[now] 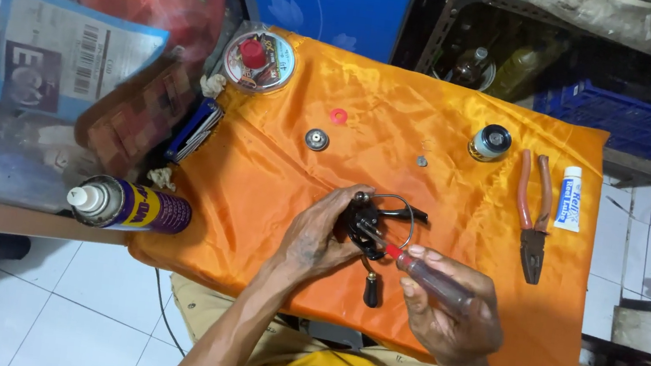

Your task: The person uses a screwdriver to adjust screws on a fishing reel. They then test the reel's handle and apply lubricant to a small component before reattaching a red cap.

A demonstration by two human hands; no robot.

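Ideally, the left hand (317, 236) clamps the black fishing reel (365, 228) firmly against the orange cloth (276, 177) while the right hand (449, 310), wrapped around the screwdriver (426, 274), keeps its tip square.

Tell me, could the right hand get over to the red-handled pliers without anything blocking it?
Probably yes. The pliers lie bare on the orange cloth just beyond the right hand, with nothing between them. But that hand holds a screwdriver against the fishing reel, so it would need to put that down first.
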